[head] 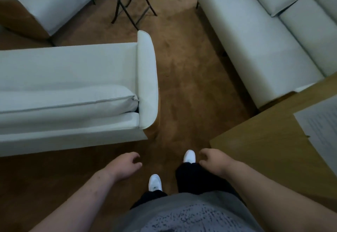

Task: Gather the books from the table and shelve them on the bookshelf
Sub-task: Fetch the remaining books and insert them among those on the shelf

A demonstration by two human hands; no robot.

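I look down at a brown carpet between sofas. My left hand (125, 165) hangs low in front of me with loosely curled fingers and holds nothing. My right hand (213, 159) hangs likewise, empty, just left of the corner of a wooden table (264, 140). A white printed sheet (321, 129) lies on that table at the right edge of view. No book and no bookshelf are in view.
A white sofa (73, 89) stands to my left, its arm beside the walkway. Another white sofa (255, 36) runs along the right. A third seat (45, 0) and black folding legs (127, 0) are at the far end. My white shoes (155, 182) stand on the carpet.
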